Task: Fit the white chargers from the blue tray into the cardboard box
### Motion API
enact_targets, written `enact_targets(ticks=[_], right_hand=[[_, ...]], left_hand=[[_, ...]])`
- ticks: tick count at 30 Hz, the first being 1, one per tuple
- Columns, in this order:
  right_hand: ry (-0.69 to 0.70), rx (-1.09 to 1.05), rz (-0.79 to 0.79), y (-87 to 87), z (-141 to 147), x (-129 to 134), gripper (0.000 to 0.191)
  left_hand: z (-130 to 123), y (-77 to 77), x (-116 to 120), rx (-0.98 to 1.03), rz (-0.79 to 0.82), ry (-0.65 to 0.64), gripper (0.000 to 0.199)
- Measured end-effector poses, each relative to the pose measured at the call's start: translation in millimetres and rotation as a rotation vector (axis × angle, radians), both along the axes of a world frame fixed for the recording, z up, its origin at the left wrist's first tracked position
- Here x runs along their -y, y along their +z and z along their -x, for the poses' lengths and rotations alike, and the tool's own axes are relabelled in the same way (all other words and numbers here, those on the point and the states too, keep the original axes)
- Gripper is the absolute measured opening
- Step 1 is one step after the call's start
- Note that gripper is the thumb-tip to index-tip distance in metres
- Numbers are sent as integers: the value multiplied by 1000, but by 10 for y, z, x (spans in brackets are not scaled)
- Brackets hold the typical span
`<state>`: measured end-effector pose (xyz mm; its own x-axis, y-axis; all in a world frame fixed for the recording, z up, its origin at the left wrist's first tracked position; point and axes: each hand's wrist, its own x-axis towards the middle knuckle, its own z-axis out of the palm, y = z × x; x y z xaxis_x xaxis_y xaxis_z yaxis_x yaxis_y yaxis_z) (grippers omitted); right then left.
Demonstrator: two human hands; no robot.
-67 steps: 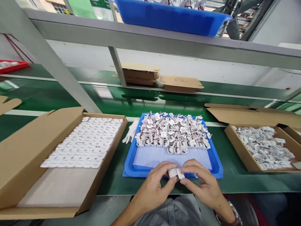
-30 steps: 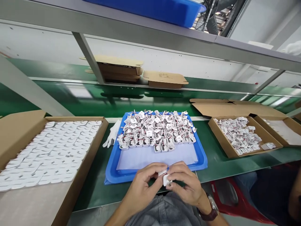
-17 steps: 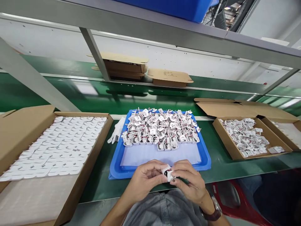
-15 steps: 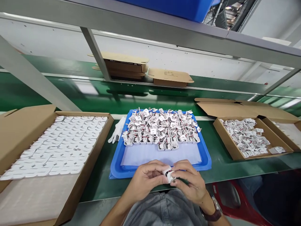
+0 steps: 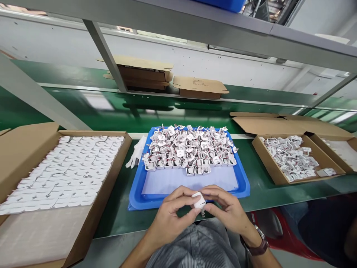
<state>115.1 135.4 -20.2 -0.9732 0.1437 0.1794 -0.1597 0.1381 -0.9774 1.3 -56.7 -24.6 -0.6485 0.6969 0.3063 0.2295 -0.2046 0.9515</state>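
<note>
A small white plastic housing (image 5: 199,200) with metal prongs at its lower end is held between both hands, over the near edge of the blue tray (image 5: 134,197). My left hand (image 5: 175,211) pinches it from the left with thumb and fingers. From the right, my right hand (image 5: 224,208) grips it with thumb and fingertips. Several open white housings with wires and loose lids (image 5: 189,149) fill the far part of the tray, above a pale sheet (image 5: 167,181).
On the left, a cardboard box (image 5: 108,182) holds rows of white pieces. To the right, another box (image 5: 267,167) contains loose white parts. A white glove (image 5: 136,153) lies beside the tray. Smaller boxes (image 5: 199,85) stand behind, under a shelf. A person sits at the lower right.
The white housing has been turned between my fingers, so its smooth face shows and its prongs point down. Both hands still hold it. The camera view has shifted slightly.
</note>
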Motion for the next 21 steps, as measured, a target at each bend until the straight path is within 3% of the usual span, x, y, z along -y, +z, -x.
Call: enact_targets(ticks=[8,13,17,21], right_hand=[[-32,-32,-15,49,42,-26,28],[4,-41,14,75,30,-21,30],[65,6,121,95,30,-22,33],[8,7,165,62,25,-7,30]], left_hand=[[-105,3,-22,-134,-6,37,45],[-135,-4,-15,-255,34,120,41],[-140,-2,-32,-274,22,116,35],[-145,-33,-65,-259,-11,112,36]])
